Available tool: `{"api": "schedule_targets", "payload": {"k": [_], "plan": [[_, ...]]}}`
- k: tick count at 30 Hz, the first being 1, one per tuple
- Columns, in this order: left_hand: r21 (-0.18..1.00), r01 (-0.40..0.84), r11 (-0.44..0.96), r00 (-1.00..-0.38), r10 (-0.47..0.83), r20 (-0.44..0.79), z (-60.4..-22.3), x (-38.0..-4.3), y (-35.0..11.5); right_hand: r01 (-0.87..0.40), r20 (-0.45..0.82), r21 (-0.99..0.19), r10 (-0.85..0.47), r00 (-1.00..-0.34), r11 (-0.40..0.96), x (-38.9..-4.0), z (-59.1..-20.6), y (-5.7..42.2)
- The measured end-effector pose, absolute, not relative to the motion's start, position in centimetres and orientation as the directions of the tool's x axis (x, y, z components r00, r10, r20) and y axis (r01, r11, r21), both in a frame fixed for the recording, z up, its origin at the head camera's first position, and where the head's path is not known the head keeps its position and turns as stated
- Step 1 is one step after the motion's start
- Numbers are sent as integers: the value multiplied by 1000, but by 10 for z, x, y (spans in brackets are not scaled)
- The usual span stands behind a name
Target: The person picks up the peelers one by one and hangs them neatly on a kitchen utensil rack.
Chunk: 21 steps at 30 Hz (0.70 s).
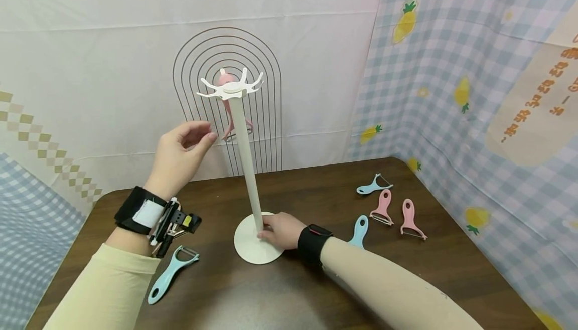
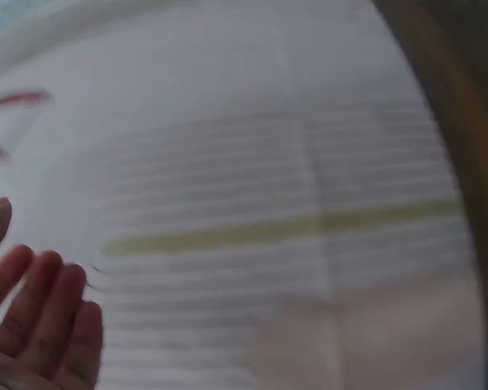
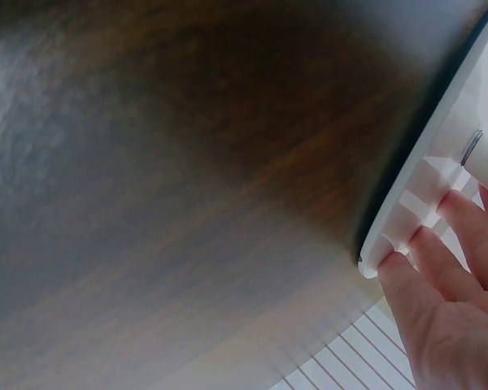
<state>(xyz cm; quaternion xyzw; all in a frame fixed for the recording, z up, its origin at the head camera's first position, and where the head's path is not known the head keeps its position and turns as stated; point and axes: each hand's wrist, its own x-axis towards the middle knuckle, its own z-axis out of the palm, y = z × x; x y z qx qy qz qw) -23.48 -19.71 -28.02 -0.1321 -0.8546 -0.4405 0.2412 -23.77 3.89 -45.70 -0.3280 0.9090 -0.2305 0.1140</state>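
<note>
Head view: The stand point(image 1: 247, 162) is upright on the table point(image 1: 217, 290). A pink peeler point(image 1: 229, 112) hangs from its hooked top, on the far side of the pole. The left hand point(image 1: 179, 153) is beside this peeler, with a narrow gap between thumb and curved fingers; it holds nothing. The right hand point(image 1: 282, 230) holds the stand at the foot of the pole, directly above the base point(image 1: 253, 252). One blue peeler point(image 1: 167, 276) lies near the left wrist. Four more peelers, two blue and two pink, lie to the right; the right arm partly covers one of the blue pair.

Left wrist view: The left hand's fingers point(image 2: 57, 317) are extended, with the thumb apart. Two blurred red strips point(image 2: 16, 99) enter at the left edge; their identity cannot be determined.

Right wrist view: The right hand's fingertips touch the base, beside the pole. The thumb is not visible.
</note>
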Motion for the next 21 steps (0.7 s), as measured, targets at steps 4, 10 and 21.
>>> {"api": "schedule_targets", "payload": {"k": [4, 10, 21], "plan": [[621, 293, 727, -910, 13, 415, -312, -239, -223, -543, -59, -497, -651, -757, 677, -238, -457, 39], [454, 85, 887, -980, -9, 201, -366, -240, -260, -555, -51, -483, -655, -754, 677, -240, -462, 39], [271, -185, 945, -981, -160, -112, -415, -232, -291, -545, -57, -482, -645, -762, 686, -238, -459, 39]]}}
